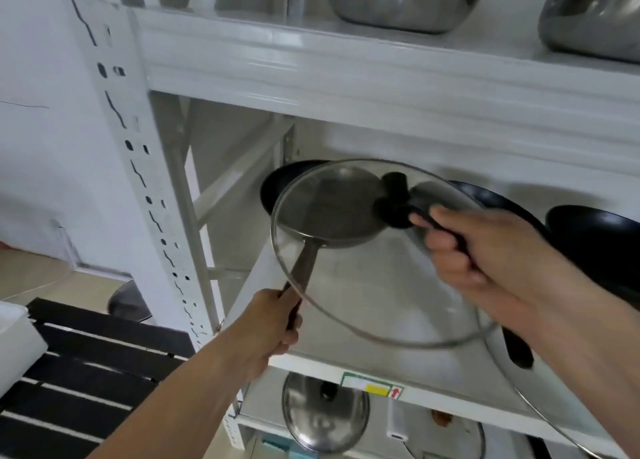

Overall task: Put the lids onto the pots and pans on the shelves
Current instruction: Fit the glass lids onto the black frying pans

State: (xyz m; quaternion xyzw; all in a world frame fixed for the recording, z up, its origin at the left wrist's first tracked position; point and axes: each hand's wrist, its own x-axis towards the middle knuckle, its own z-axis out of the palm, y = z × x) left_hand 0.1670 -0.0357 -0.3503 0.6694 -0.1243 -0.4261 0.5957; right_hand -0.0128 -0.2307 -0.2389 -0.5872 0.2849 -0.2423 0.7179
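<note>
Head view: left hand [273,323] has its fingers wrapped around the handle of a small frying pan [329,212] sitting near the left end of the middle shelf [381,365], handle past its front edge. Right hand [481,247] grips the knob of a glass lid [346,285], tilted above the pan, its rim overhanging the shelf's front edge. Dark pans [595,236] crowd the shelf's right side.

glass lid [363,285] before small pan [329,212]; steel pots [408,4] on shelf [381,63] above.
</note>
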